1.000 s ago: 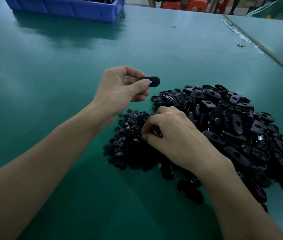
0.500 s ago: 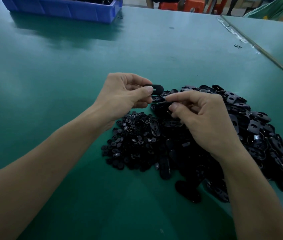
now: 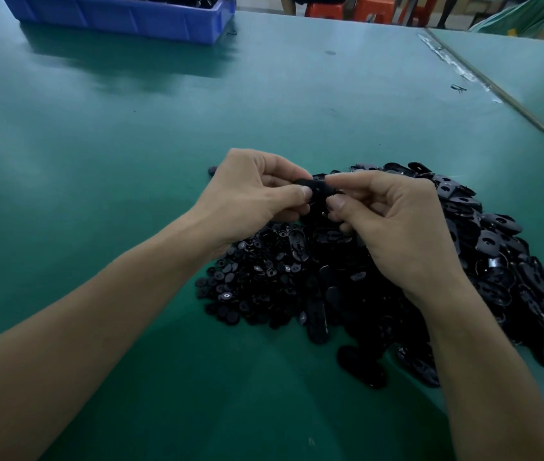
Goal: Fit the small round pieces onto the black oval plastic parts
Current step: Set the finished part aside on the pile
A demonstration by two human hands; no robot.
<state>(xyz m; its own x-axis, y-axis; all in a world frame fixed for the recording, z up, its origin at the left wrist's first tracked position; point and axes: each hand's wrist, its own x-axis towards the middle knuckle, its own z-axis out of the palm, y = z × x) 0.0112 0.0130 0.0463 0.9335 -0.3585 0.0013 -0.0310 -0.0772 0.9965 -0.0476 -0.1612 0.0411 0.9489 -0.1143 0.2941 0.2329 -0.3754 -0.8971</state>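
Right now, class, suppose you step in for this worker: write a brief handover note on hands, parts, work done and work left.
Left hand: grip pinches the black oval part by its left end.
Right hand: grip pinches the same part's right end; any round piece in that grip is hidden.
Small round pieces: heaped on the green table below the left hand; loose oval parts heaped to their right.
Done: no fit visibly seated.
Left: seat this one, then work through both heaps.

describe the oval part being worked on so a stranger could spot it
On the green table, find the heap of black parts. The oval part is above its far side, the only one lifted off the table, pinched at its ends by the left hand and right hand.
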